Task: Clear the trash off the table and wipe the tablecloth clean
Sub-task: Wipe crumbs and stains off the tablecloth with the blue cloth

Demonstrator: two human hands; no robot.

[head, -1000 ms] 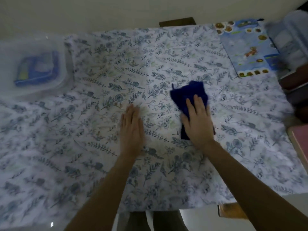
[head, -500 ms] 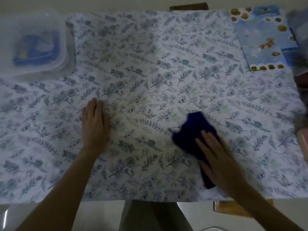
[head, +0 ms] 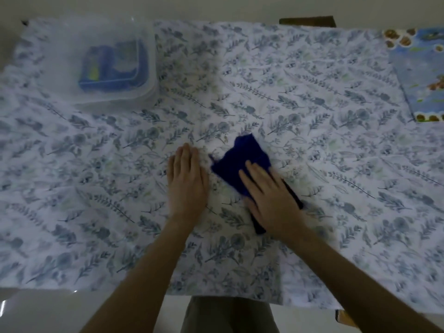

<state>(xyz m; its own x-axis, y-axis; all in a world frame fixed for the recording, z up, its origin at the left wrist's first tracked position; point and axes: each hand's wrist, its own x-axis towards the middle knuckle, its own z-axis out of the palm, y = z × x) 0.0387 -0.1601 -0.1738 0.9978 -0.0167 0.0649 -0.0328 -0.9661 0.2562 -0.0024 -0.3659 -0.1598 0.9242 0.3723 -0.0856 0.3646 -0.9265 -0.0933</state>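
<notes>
A white tablecloth (head: 324, 145) printed with blue-grey leaves covers the table. A dark blue cloth (head: 237, 162) lies on it near the middle. My right hand (head: 269, 198) presses flat on the near part of that cloth, fingers together. Just to its left, my left hand (head: 186, 181) rests palm down on the tablecloth with fingers extended and nothing in it.
A clear plastic container (head: 108, 66) with a blue packet inside stands at the back left. A blue printed sheet (head: 422, 75) lies at the back right edge. A dark wooden chair back (head: 307, 20) shows behind the table. The table's near edge runs just in front of my legs.
My right hand has slid the blue cloth left and away from the near edge. My left hand has moved right, close beside the cloth. The view has shifted to the left.
</notes>
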